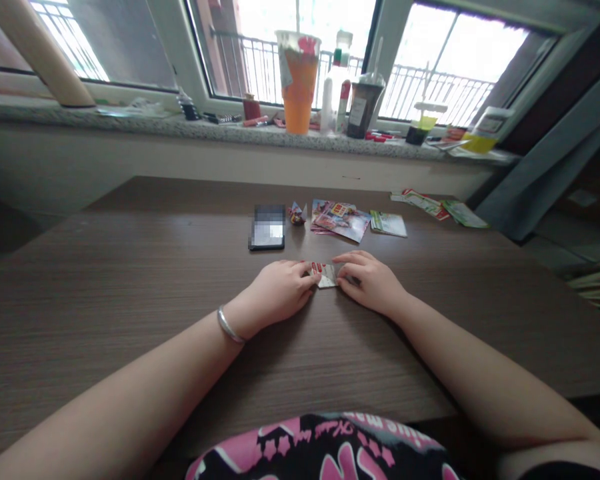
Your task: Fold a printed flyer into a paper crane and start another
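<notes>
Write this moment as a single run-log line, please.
left hand: touching printed paper | right hand: at its right edge | surface: wood-grain table | beyond: dark rectangular object, colourful leaflets

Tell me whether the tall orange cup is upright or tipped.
Upright: the tall orange cup stands on the windowsill, rim uppermost.

We get white glare from the window (253, 50) at twelve o'clock, soft shadows falling toward six across the dim table (145, 293), blocky pixelation over the black device (268, 228) near ten, and stretched edges.
</notes>
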Available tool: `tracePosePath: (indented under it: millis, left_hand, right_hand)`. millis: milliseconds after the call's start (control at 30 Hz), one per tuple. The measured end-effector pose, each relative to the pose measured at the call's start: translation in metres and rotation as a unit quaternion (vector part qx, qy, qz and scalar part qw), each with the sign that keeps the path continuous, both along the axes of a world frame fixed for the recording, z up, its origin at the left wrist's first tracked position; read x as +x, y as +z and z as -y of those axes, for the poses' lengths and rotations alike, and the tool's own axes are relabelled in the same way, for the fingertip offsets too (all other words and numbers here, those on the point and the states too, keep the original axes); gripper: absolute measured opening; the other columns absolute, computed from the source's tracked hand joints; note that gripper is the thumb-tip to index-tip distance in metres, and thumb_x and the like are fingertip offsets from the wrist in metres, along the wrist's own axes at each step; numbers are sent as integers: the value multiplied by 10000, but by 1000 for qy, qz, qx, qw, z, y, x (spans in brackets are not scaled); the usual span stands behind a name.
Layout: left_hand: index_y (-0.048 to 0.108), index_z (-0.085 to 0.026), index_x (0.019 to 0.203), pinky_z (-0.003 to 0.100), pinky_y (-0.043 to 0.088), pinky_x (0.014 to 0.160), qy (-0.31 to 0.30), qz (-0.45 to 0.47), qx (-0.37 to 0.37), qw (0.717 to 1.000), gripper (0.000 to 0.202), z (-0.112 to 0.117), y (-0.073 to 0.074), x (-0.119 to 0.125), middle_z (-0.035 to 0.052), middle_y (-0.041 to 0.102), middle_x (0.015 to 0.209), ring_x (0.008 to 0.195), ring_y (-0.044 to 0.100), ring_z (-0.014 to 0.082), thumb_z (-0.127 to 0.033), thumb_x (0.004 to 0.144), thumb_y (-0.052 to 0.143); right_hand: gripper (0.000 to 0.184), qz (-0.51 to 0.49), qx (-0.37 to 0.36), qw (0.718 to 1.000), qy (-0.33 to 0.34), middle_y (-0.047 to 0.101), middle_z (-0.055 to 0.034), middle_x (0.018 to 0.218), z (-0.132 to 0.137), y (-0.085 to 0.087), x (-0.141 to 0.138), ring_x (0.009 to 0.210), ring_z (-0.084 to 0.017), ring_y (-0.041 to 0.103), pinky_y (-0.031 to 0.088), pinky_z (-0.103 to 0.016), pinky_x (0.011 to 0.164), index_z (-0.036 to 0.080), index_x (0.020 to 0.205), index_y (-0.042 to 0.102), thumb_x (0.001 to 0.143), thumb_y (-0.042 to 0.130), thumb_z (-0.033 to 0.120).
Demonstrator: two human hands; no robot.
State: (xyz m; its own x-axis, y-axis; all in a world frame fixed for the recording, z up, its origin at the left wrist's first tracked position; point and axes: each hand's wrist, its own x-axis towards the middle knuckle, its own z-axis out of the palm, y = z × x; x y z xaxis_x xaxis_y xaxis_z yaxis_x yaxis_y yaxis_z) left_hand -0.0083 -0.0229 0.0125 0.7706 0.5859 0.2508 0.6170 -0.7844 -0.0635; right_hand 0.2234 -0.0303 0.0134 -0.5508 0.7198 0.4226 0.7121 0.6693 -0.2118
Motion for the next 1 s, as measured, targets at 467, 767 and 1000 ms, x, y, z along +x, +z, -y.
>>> tracePosePath:
  millis: [467, 767, 1000]
  left_hand:
    - [574, -197, 1206, 424, 453, 977, -25, 26, -31, 999, 345, 0, 2, 3, 108, 613, 1215, 1103, 579, 261, -285, 873, 561]
    - [533, -170, 1279, 400, 412, 1048, -49, 33, -61, 996, 422, -5, 1, 2, 95, 576, 1306, 1201, 518, 258, -319, 885, 543]
    - [514, -172, 1294, 392, 412, 1051, -65, 42, -66, 995, 427, -5, 1, 2, 101, 558, 1333, 1225, 509, 248, -282, 883, 538]
  right_hand:
    - [62, 5, -45, 998, 42, 688, -52, 1116, -5, -5, 1, 1084, -223, 580, 455, -416, 958, 226, 846, 691, 819, 636, 224]
    - [115, 23, -60, 998, 27, 694, -54, 1036, -1, -4, -2, 1040, -206, 592, 453, -368, 933, 216, 925, 662, 855, 570, 208]
    - [229, 46, -63, 997, -11, 609, -99, 1278, -2, -9, -6, 1213, -234, 519, 413, -417, 1020, 197, 1070, 619, 852, 566, 242]
